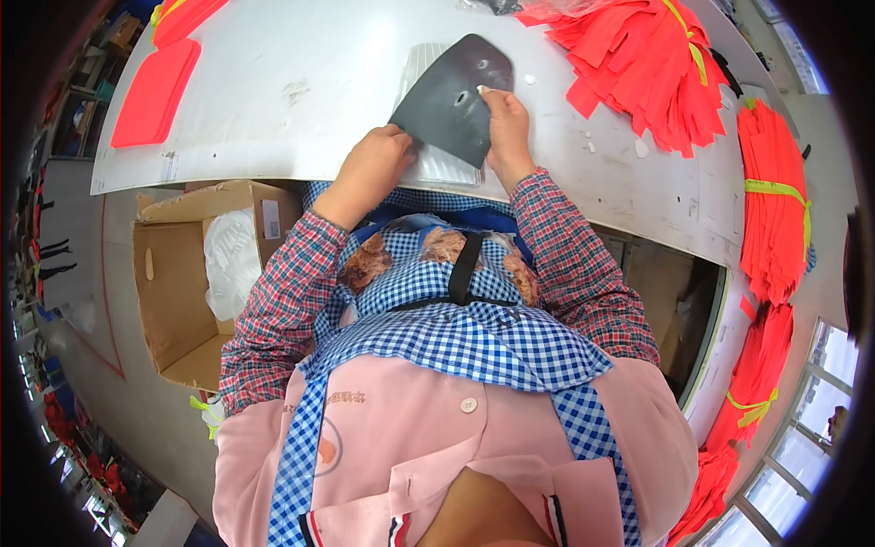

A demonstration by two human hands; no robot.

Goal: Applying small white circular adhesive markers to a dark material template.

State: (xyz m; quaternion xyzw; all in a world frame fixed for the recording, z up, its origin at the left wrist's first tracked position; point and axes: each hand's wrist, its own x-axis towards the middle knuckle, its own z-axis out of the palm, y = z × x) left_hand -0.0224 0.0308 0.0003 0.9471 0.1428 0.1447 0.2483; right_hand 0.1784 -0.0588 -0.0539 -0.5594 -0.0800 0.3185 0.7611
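Observation:
A dark grey, flat, tapered panel [447,117] with small holes is tilted over the far side of the white table. My left hand [376,171] is closed on its lower left corner, the fingertips partly hidden behind it. At the right edge, my right hand [508,128] grips the same panel, its thumb on the face beside a hole. A small white spot shows at that thumb tip; I cannot tell if it is a nail or a bit of material. Beneath the panel lies a clear, ribbed plastic piece [444,170], mostly covered.
The white table [273,109] carries a fanned bundle of red-orange strips [638,68] and a red-orange stack [157,96]. More tied strips [773,196] hang along its right edge. Below on the left, an open cardboard box [173,301] holds clear plastic [231,260].

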